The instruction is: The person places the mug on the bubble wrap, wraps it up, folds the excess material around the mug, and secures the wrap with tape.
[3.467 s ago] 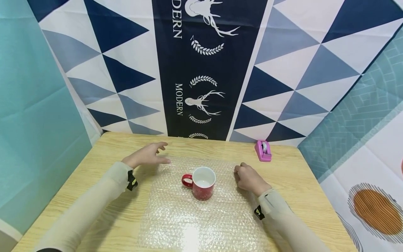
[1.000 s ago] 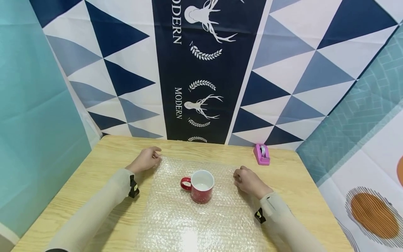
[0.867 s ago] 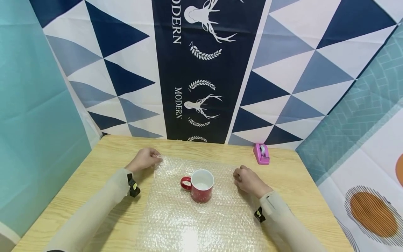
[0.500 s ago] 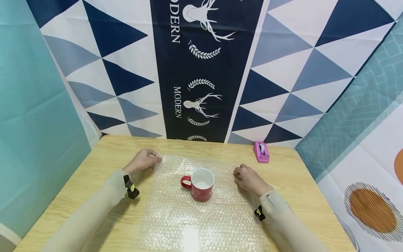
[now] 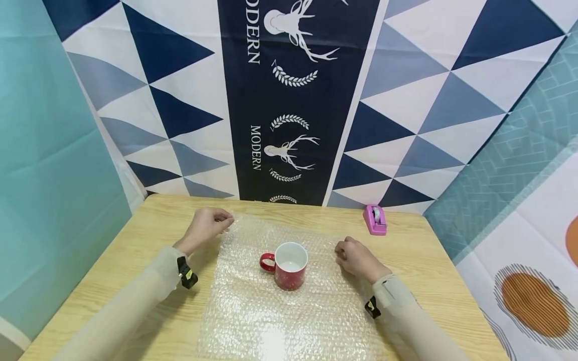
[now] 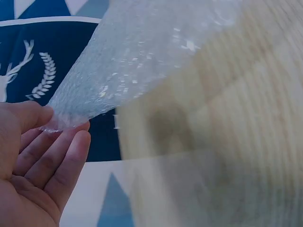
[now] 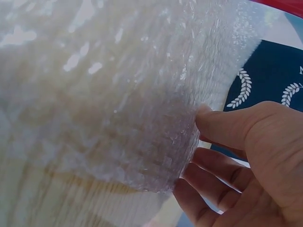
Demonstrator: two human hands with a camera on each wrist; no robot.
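Note:
A red mug [image 5: 290, 275] with a white inside stands upright on a sheet of bubble wrap [image 5: 253, 311], its handle toward the left. My left hand [image 5: 205, 228] pinches the sheet's far left corner; in the left wrist view the thumb and fingers [image 6: 75, 146] close on the bubble wrap [image 6: 128, 56], which slants up from the table. On the other side my right hand [image 5: 356, 258] pinches the far right part of the sheet. The right wrist view shows its thumb and fingers [image 7: 218, 170] at the edge of the bubble wrap [image 7: 142, 118].
A pink tape dispenser [image 5: 376, 220] sits near the back right of the wooden table [image 5: 149, 220]. Patterned cloth [image 5: 289, 100] hangs behind the table's back edge. Plain teal cloth [image 5: 54, 175] closes off the left side.
My left hand, earlier open beside the sheet, has taken hold of its far left corner and lifted it slightly. My right hand and the mug keep their places.

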